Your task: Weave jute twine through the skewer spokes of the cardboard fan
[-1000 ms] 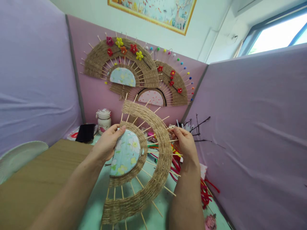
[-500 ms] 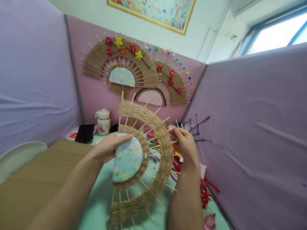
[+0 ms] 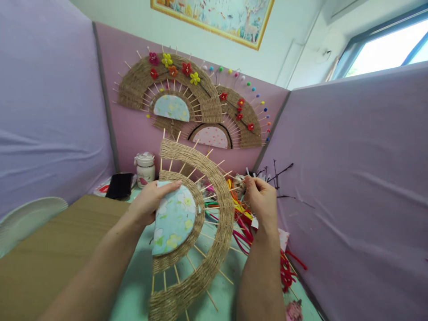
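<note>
woven fan (image 3: 225, 214) held up over tabletop (image 3: 133, 290), straight edge at left, approx upright. l hand (image 3: 149, 203) grip: pinching fan at its floral cloth (image 3: 175, 218), thumb on top. r hand (image 3: 262, 196) grip: fingertips pressed tog. on thin strand (image 3: 236, 177) by outer band. beyond: coloured stems (image 3: 246, 234), jar (image 3: 145, 173), dark flat item (image 3: 119, 186); flowered fan (image 3: 132, 91) on pink panel (image 3: 125, 138).

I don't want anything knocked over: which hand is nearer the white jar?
Left. The left hand, gripping the woven fan, is just below the white jar in view; the right hand is far to the jar's right, beyond the fan's outer edge.
</note>
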`<action>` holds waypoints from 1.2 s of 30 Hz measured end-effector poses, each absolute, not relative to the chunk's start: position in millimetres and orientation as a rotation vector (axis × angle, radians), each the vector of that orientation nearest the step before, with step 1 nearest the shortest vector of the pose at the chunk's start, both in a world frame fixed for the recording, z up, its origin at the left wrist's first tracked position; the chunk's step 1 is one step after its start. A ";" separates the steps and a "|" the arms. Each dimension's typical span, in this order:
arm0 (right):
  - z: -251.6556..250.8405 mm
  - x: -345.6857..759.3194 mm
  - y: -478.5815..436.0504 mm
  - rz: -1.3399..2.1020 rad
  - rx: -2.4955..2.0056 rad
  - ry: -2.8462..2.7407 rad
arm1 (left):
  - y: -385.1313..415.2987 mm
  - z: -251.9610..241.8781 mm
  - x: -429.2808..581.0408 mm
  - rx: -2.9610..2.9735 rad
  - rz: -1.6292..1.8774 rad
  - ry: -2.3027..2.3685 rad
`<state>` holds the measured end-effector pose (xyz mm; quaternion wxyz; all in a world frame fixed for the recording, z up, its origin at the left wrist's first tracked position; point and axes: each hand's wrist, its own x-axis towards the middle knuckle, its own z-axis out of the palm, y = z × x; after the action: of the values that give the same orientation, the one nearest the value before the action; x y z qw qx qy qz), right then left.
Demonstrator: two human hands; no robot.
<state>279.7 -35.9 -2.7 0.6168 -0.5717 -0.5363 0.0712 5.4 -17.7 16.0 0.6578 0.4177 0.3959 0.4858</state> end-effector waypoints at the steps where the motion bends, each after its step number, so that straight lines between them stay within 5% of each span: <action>1: -1.9 279.1 -37.6 0.156 -1.317 -1.237 | -18.1 16.6 5.4 0.945 1.108 0.903; 19: -2.0 275.2 -43.6 0.669 -1.007 -1.270 | -19.5 31.0 4.2 0.570 1.142 0.899; 36: -1.8 273.7 -40.3 0.641 -1.049 -1.189 | -14.1 31.9 -2.3 0.546 1.371 0.842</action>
<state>273.7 -40.3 -1.8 0.6562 -0.4627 -0.5246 0.2829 -2.3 -14.1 31.9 0.6602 0.2412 0.3723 0.6062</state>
